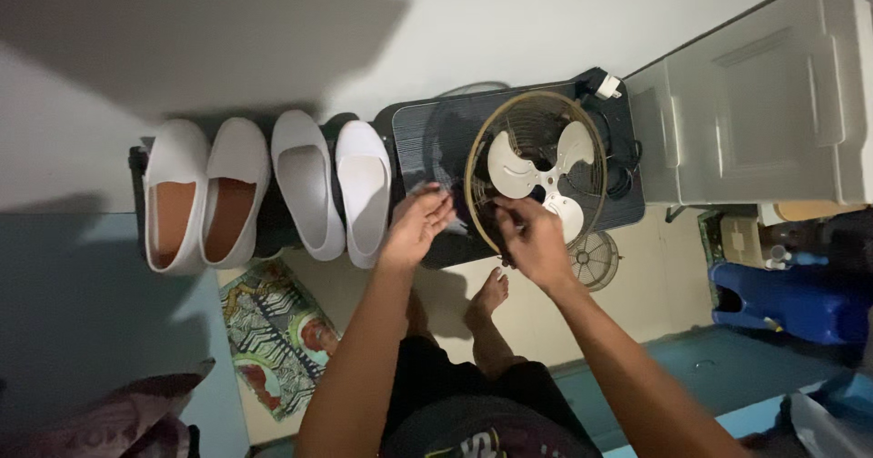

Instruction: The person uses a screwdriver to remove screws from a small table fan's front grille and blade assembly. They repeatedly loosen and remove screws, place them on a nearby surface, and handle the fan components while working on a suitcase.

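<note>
While your right hand (pixel 532 235) pinches the lower rim of the round gold wire fan guard (pixel 536 171) over its cream three-blade plastic fan (pixel 541 171), fingers closed on the wire, your left hand (pixel 416 226) rests half open at the guard's left edge, gripping nothing I can make out; you look mid-way through freeing the guard, so steady both sides. It sits on a dark flat-topped case (pixel 427 135), beside four white slip-on shoes (pixel 273 190); a blue plastic jug (pixel 787 299) stands lower right
</note>
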